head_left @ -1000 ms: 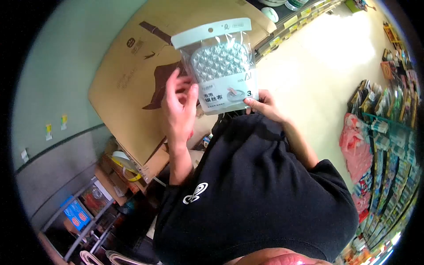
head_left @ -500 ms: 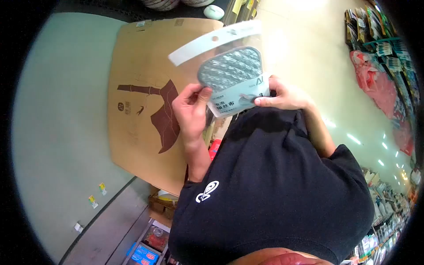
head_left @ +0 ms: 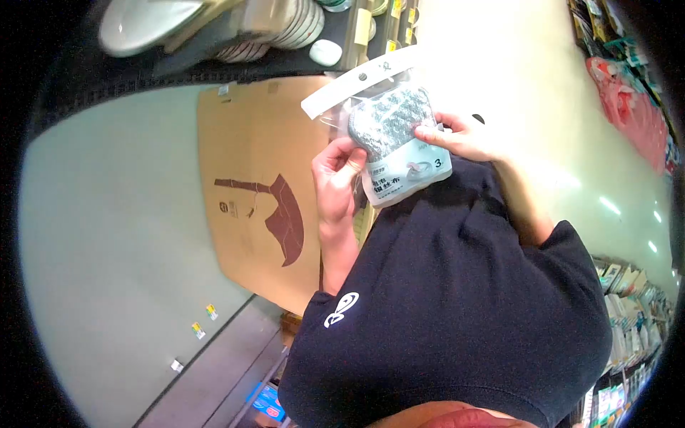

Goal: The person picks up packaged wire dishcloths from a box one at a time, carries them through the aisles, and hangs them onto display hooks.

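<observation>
A clear plastic pack of silvery wire dishcloths (head_left: pixel 391 125) is held up in front of my chest. It has a white header strip with a hang hole and a pale printed label marked with a 3. My left hand (head_left: pixel 335 175) grips its left edge, thumb on the front and fingers behind. On the opposite side, my right hand (head_left: pixel 464 137) pinches the pack, its thumb pressed on the front beside the cloth. The fingers behind the pack are partly hidden.
A large cardboard box (head_left: pixel 250 143) with a dark axe-like print stands at left against a grey-green panel (head_left: pixel 114 214). Stacked bowls (head_left: pixel 296 28) and a white oval item (head_left: pixel 326 52) sit on a dark shelf above. Goods racks (head_left: pixel 635 314) line the right side.
My right thumb has shifted from the pack's lower right corner up to beside the cloth. The pack now sits further right and slightly lower in view, and more of the upper shelf shows.
</observation>
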Demonstrator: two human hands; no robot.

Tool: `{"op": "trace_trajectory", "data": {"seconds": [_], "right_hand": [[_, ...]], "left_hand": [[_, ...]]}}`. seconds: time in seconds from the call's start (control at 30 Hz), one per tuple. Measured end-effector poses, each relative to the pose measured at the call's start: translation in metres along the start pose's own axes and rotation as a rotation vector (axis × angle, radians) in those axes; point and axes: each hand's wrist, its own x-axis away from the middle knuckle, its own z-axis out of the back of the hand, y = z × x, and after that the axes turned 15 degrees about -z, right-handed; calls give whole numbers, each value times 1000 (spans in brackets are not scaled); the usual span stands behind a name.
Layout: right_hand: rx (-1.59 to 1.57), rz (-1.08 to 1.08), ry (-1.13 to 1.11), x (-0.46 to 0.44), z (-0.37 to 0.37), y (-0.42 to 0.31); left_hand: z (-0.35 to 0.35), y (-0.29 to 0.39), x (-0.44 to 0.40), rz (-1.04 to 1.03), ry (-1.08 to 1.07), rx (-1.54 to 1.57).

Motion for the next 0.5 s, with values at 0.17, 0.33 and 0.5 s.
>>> {"op": "trace_trajectory", "data": {"seconds": [0.17, 0.33, 0.5], "right_hand": [[-66, -147, 172, -19, 1, 59], [-185, -174, 237, -11, -12, 75], [-302, -139, 309, 4, -33, 76]], "left_hand": [[20, -22, -12, 139, -99, -96], [30, -48, -25, 295, -183, -2], [34, -47, -41, 444, -406, -54]]}}
